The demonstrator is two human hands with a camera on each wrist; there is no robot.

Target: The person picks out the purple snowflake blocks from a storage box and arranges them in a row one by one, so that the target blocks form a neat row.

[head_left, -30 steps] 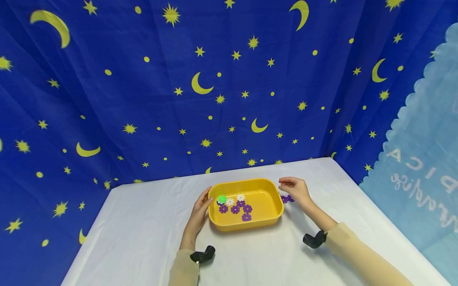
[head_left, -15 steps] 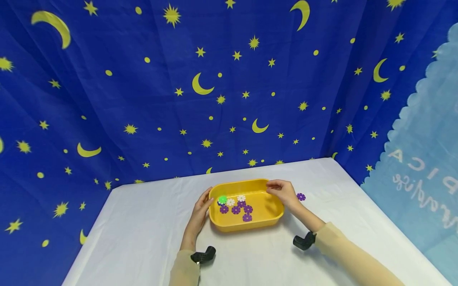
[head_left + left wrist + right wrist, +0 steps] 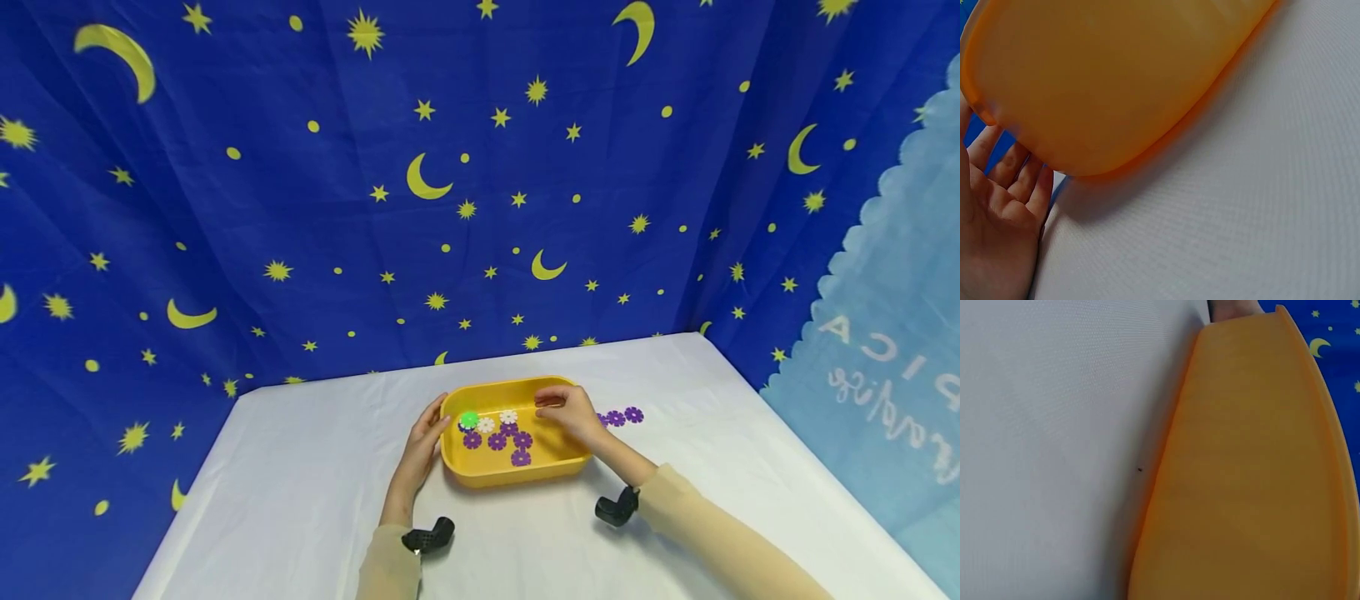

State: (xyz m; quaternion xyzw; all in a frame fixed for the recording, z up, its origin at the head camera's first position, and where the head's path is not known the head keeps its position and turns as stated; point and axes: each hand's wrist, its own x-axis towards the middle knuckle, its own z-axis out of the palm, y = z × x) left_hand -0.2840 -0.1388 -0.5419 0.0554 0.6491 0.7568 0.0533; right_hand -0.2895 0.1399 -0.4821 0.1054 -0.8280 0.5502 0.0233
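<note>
A yellow tray [image 3: 517, 477] is standing on the white-covered table [image 3: 300, 500], nearer its back edge than its front. The left hand [image 3: 420, 442] is holding the tray's left end, the thumb lying at the rim. The left wrist view is adding what the head view is hiding: the fingers are reaching up along the outside of the wall. The right hand [image 3: 568, 414] is hovering over the tray's right half, near its back edge, thumb and fingers bent with a narrow gap between them; whether they are pinching anything cannot be told, since the right wrist view is showing the tray's outer wall instead.

Only the head view is showing the inside: purple flower-shaped pieces [image 3: 497, 442], two white pieces [image 3: 486, 425] and a green piece [image 3: 468, 420] are lying towards the left half. Purple discs [image 3: 615, 418] are lying in a row beyond the tray's right edge. Only the right wrist view is showing a dark speck [image 3: 1140, 469] beside the tray.

On the light blue cloth [image 3: 885, 333], pale mirrored letters are reading "PICA" backwards; the script below is illegible.
</note>
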